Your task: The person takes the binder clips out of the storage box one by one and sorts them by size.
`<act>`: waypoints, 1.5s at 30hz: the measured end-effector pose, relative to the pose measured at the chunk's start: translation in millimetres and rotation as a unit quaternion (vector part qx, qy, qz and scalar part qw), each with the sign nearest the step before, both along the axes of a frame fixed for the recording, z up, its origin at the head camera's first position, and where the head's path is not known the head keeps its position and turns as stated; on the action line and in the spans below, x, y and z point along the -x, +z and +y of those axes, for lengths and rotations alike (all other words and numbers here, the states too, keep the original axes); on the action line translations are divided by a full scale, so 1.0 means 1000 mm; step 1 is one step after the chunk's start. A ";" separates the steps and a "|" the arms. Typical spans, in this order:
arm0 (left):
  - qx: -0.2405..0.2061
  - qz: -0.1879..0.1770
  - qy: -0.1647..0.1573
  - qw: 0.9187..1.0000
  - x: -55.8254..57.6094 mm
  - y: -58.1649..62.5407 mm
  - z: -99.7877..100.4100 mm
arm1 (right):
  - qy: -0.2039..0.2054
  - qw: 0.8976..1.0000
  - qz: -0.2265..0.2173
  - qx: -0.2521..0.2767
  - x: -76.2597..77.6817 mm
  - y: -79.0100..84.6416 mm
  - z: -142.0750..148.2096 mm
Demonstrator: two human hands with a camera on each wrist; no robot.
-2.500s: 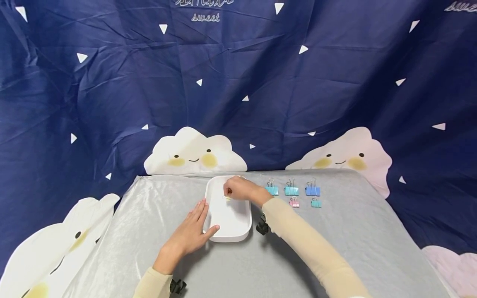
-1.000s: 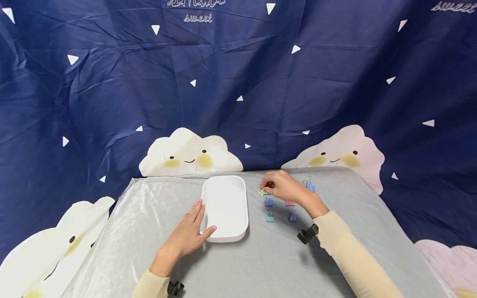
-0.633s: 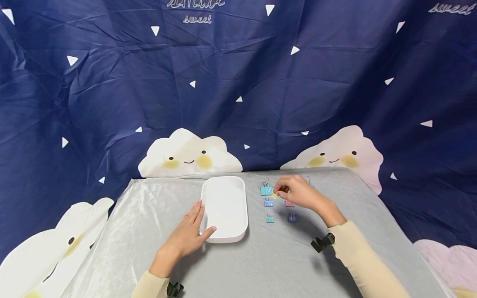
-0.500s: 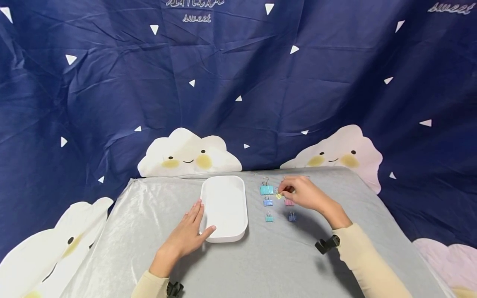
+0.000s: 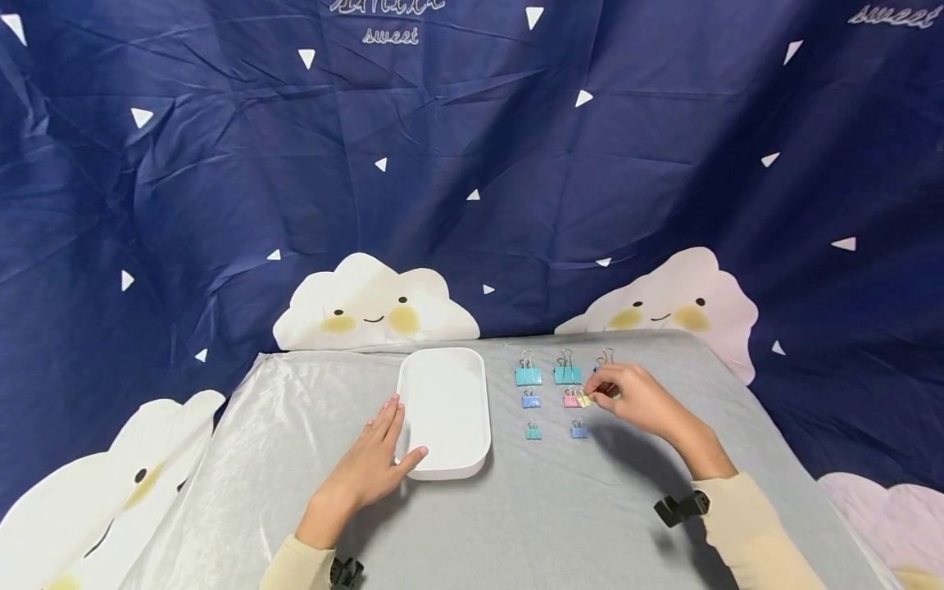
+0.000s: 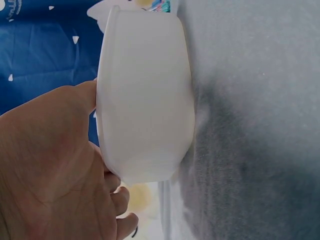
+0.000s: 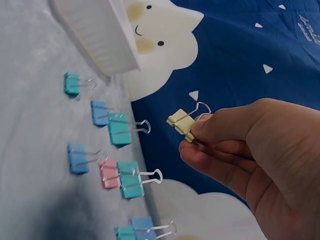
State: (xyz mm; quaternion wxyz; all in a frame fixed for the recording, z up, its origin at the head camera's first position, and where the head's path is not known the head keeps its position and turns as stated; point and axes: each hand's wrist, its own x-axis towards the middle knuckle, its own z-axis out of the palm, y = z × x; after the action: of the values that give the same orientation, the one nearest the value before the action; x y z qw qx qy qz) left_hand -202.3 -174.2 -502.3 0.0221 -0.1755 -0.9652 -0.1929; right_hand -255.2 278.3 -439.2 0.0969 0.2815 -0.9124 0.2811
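My right hand pinches a small yellow binder clip between thumb and fingertips, its wire handles pointing up. In the head view the yellow clip overlaps a pink binder clip; the right wrist view has it raised well apart from the clips on the cloth. My left hand lies along the near left side of a white tray, fingers straight and thumb over the front corner. Up close, the tray's side wall fills the left wrist view, with the left palm against its rim.
Binder clips stand in rows right of the tray: large teal ones and a partly hidden blue one at the back, a small blue in the middle, then teal and blue in front. Grey cloth covers the table.
My right hand has come out of the tray with the yellow binder clip and carried it rightward past the teal clips to beside the pink one. The left hand has stayed on the tray.
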 end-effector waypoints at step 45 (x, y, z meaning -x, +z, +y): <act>0.005 -0.017 0.002 1.000 0.003 -0.003 -0.002 | -0.158 0.985 -0.061 0.018 -0.015 -0.102 0.060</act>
State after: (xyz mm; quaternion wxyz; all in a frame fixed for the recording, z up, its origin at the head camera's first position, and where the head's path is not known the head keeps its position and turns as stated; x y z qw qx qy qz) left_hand -205.5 -176.7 -505.7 0.0051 -0.1702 -0.9667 -0.1911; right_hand -240.3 338.5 -540.9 0.0892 0.1142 -0.9443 0.2955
